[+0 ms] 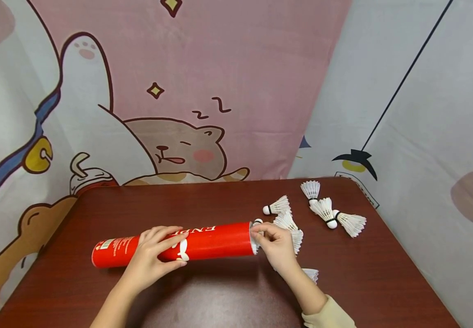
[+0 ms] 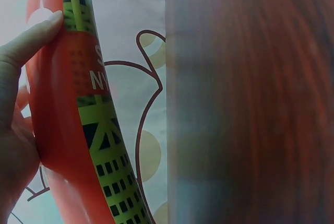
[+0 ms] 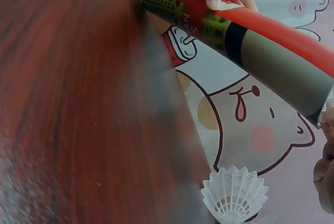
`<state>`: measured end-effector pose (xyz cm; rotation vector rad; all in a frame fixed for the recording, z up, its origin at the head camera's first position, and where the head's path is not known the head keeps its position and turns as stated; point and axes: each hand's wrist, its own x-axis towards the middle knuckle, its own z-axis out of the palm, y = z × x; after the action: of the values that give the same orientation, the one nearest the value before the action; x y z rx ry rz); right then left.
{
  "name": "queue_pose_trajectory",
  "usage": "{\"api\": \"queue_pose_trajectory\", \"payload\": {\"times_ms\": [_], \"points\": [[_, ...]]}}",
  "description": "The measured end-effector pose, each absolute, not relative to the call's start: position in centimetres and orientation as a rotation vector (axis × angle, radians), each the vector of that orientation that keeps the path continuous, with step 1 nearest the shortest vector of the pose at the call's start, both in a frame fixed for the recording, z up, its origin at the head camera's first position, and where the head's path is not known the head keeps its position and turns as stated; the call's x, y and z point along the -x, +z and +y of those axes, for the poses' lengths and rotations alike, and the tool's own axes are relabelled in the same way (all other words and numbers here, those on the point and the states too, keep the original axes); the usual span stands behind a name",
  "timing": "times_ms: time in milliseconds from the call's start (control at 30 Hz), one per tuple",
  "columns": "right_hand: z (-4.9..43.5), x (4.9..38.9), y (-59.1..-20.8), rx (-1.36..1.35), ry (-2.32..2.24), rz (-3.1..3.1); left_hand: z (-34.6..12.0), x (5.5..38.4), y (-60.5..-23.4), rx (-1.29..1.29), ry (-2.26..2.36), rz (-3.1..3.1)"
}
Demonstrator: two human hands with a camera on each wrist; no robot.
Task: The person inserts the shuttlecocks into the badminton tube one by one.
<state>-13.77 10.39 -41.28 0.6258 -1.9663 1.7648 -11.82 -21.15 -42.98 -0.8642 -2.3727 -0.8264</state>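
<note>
Gripping a red tube (image 1: pixel 224 241) sideways over the table (image 1: pixel 220 300) with the left hand (image 1: pixel 150 250) curled round it, touching its mouth with bent fingers of the right hand (image 1: pixel 278 243), too hidden to tell if pinching anything, with loose shuttlecocks (image 1: pixel 278 206) just beyond and printed cloth (image 1: pixel 261 91) behind.

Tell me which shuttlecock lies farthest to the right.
The shuttlecock at the right end of the trio of loose ones, its cork to the left and its skirt flaring right; all the others lie farther left.
</note>
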Motion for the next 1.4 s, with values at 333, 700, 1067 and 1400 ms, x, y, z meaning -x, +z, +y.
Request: {"api": "queue_pose_trajectory", "payload": {"times_ms": [333,700,1067,1400], "points": [[10.1,13.3,-41.0,-0.659,1.667,-1.993,-21.1,11.9,-43.0,0.868,-0.827,-2.359],[11.2,13.4,-40.1,-0.635,1.684,-1.990,-21.2,11.8,-43.0,0.868,-0.824,-2.351],[13.9,14.3,-38.9,-0.619,1.528,-2.026,-21.2,11.9,-43.0,0.870,-0.825,-2.352],[16.5,15.1,-38.7,-0.528,1.564,-1.989,-21.2,11.9,-43.0,0.867,-0.825,-2.349]]}}
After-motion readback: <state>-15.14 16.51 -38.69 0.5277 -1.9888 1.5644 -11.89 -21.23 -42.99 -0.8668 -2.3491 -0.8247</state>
